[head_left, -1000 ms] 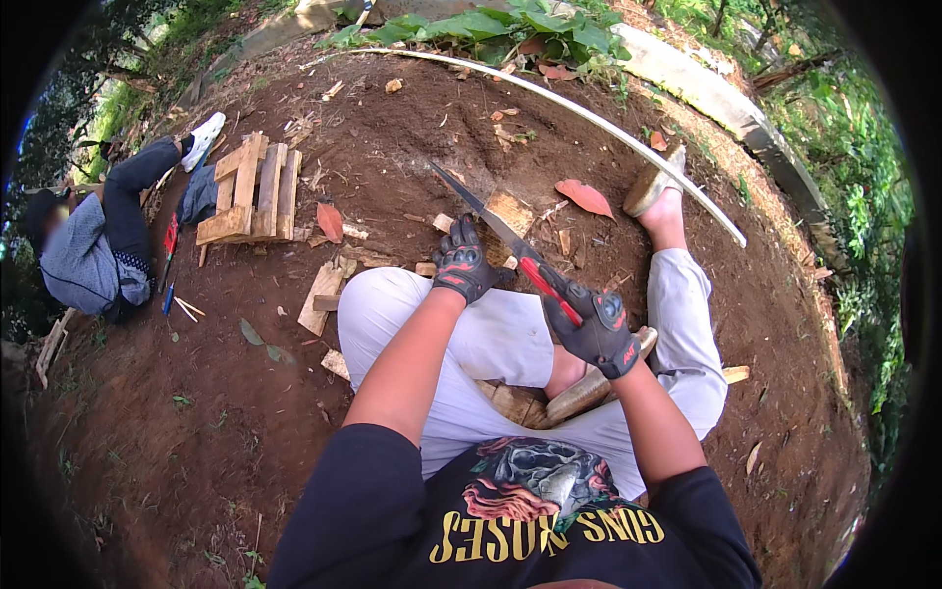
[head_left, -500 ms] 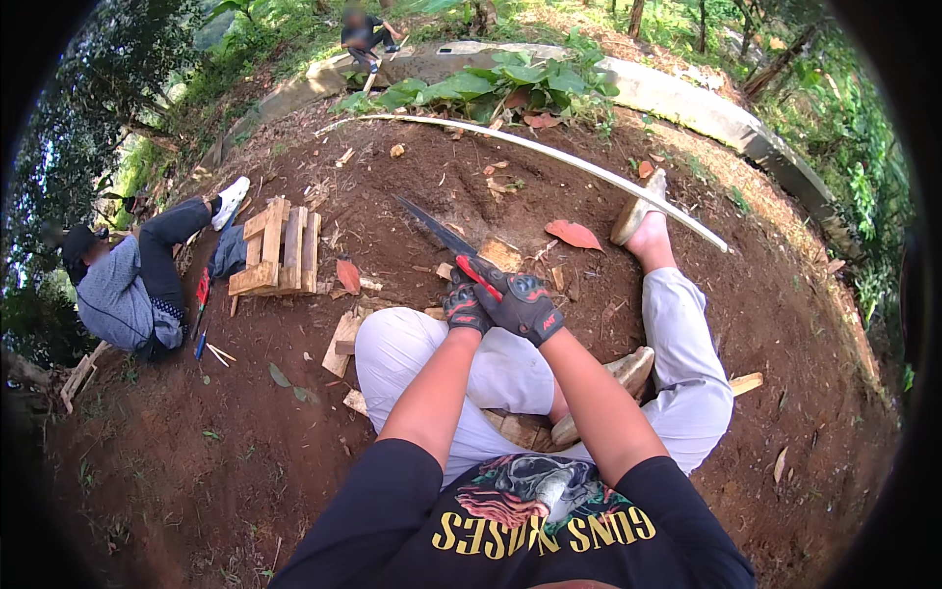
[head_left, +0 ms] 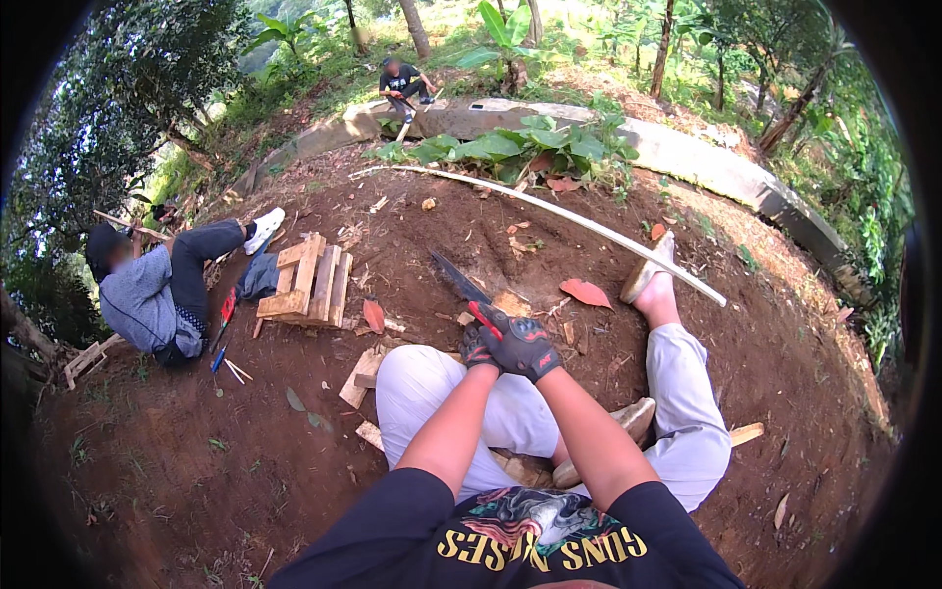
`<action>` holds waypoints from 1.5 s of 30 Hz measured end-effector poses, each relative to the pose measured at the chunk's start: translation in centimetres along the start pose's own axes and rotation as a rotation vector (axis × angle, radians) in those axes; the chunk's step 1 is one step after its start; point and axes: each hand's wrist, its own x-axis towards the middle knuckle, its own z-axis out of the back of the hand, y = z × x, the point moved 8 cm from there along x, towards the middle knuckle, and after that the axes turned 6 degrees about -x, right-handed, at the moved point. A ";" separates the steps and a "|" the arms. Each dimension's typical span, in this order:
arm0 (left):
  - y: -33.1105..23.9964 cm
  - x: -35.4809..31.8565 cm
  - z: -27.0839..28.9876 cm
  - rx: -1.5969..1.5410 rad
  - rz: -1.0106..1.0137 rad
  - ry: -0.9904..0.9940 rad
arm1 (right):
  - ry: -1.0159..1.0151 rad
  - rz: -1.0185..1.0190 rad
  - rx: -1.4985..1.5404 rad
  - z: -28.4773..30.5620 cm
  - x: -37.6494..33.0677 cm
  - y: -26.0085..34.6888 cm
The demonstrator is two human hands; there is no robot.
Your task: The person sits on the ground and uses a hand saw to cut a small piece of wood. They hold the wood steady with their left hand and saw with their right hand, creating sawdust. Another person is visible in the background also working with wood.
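Observation:
A hand saw (head_left: 459, 277) with a dark blade and a red and black handle points forward and left, low over the soil. My right hand (head_left: 526, 349), in a black and grey work glove, is closed around the handle. Pressed against it from the left is my left hand (head_left: 477, 348), gloved alike, its curled fingers at the handle and partly hidden. Both hands are in front of my bent left leg. Just beyond the handle, a pale wood block (head_left: 510, 303) lies on the ground among chips.
A slatted wooden crate (head_left: 312, 285) stands left. Beside it a person (head_left: 147, 294) sits near a red and blue tool (head_left: 226, 312). A long pale strip (head_left: 549, 208) arcs across the ground ahead. Farther off, another person (head_left: 402, 86) sits by a low concrete wall (head_left: 677, 147).
The view has tilted up, so the ground and my hands sit lower in it. My grip on the hand saw looks the same. A stick now shows by the person at left.

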 end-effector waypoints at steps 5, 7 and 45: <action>7.7 2.2 0.1 0.148 0.150 0.046 | -0.074 0.078 0.010 -0.8 1.4 2.6; 5.1 0.1 -2.3 0.064 0.223 0.034 | -0.032 -0.037 -0.077 -1.0 -0.3 0.0; -1.5 -2.5 0.3 0.105 0.138 -0.006 | -0.147 0.061 0.009 -0.8 0.7 -3.1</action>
